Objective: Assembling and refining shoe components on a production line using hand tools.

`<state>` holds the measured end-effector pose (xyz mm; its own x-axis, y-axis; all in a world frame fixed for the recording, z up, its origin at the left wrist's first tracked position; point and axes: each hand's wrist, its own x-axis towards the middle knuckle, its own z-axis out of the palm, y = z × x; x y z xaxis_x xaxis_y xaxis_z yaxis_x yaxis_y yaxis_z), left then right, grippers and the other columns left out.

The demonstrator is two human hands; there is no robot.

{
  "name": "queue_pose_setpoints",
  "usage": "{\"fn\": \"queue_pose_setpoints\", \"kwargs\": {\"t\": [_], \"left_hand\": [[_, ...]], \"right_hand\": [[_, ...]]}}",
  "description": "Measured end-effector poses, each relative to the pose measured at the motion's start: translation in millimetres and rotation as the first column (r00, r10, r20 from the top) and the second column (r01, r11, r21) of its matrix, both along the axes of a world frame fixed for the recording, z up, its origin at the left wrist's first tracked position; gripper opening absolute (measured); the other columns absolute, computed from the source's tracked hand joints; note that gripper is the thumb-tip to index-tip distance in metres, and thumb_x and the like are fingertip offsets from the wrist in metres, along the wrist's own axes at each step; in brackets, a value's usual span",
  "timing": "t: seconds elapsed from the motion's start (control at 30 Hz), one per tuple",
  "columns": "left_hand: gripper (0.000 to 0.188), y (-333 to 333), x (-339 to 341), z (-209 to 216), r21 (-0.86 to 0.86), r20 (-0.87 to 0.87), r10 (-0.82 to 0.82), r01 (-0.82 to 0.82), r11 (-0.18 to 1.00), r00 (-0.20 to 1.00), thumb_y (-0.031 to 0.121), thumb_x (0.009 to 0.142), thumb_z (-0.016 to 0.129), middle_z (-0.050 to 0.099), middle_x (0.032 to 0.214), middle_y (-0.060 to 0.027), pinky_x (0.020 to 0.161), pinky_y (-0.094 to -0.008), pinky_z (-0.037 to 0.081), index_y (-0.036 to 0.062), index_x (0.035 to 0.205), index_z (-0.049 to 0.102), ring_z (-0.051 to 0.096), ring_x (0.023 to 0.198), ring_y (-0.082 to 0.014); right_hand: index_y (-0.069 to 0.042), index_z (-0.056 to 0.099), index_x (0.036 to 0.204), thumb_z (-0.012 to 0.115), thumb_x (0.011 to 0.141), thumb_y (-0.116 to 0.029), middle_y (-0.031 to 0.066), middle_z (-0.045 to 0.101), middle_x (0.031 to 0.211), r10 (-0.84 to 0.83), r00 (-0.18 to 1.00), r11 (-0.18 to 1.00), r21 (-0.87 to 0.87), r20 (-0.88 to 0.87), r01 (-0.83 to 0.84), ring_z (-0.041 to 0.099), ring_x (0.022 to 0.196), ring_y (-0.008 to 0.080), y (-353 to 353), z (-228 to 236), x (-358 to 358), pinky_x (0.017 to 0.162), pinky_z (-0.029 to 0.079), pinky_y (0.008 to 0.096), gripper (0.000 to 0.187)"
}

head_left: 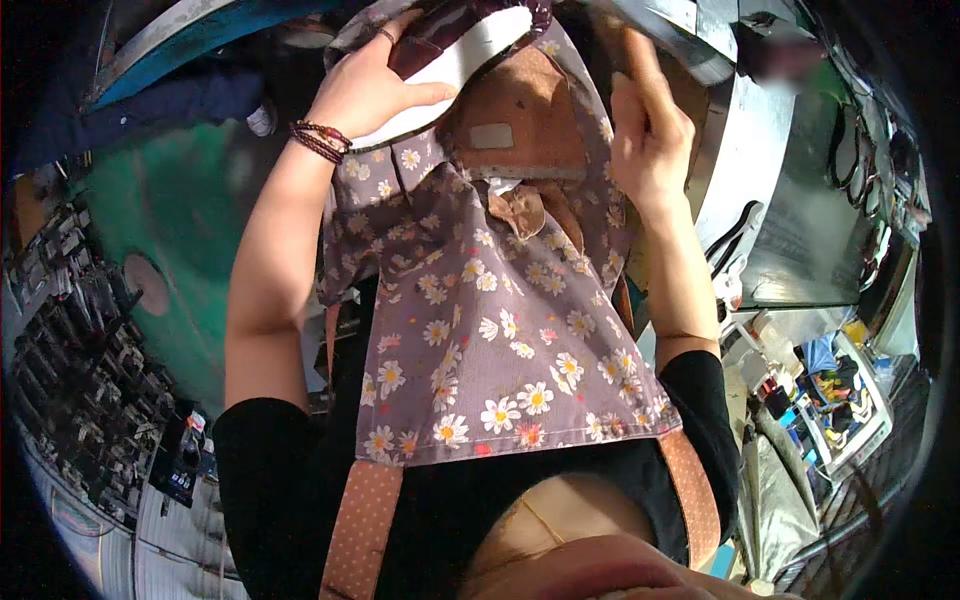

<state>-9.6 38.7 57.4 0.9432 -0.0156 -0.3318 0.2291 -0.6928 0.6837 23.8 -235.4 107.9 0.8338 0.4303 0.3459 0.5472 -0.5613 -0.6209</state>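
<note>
At the top of the head view my left hand, with a beaded bracelet on its wrist, is closed around a shoe with a white sole and a glossy dark red upper. Its thumb presses on the white sole, and the fingers run behind the upper. My right hand is raised at the right of the shoe, apart from it. Its fingers are drawn in and pressed together, their tips lost in shadow, so anything between them is hidden. Below both hands hangs a grey-purple daisy-print apron with an orange-brown pocket lining.
A curved metal rim borders a dark work surface on the right. Black-handled scissors and a black-and-white hand tool lie there. Farther down is a white tray of small coloured items. Green surface spreads left.
</note>
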Motion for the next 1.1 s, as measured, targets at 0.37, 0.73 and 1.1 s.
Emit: {"fn": "queue_pose_setpoints", "kwargs": {"t": [0.37,0.73,1.1], "left_hand": [[0.061,9,-34,-21,-0.709,-0.16,-0.025,-0.098,0.698,0.987,0.03,0.081,0.075,0.061,0.114,-0.0049,0.092,-0.0289,0.045,-0.0003,0.127,0.05,0.055,0.104,-0.0121],[0.064,-25,-89,-37,-0.837,-0.543,-0.215,-0.502,0.218,0.812,0.037,0.087,0.066,0.057,0.123,-0.008,0.092,-0.0301,0.047,-0.0004,0.134,0.043,0.057,0.108,-0.0149],[0.07,-39,-81,-13,-0.757,-0.461,-0.096,-0.334,0.562,0.882,0.023,0.079,0.077,0.058,0.121,-0.007,0.093,-0.0279,0.045,-0.0024,0.134,0.042,0.055,0.108,-0.0134]], "right_hand": [[-0.018,0.045,0.139,0.052,0.094,-0.008,0.0097,0.067,0.079,-0.26,0.948,0.954,0.105,-0.181,0.282,0.059,0.059,0.0192,-37,-35,-10,0.056,0.044,0.0256,0.047],[-0.003,0.044,0.138,0.056,0.095,-0.012,-0.0005,0.06,0.091,-0.163,0.79,0.894,0.251,-0.591,0.372,0.053,0.075,0.0048,-41,-28,-55,0.069,0.045,0.0188,0.046],[-0.004,0.048,0.131,0.076,0.079,-0.018,0.0013,0.061,0.11,0.312,0.522,0.877,0.452,-0.794,0.164,0.055,0.089,0.0066,-18,-50,-11,0.074,0.045,0.0199,0.061]]}}
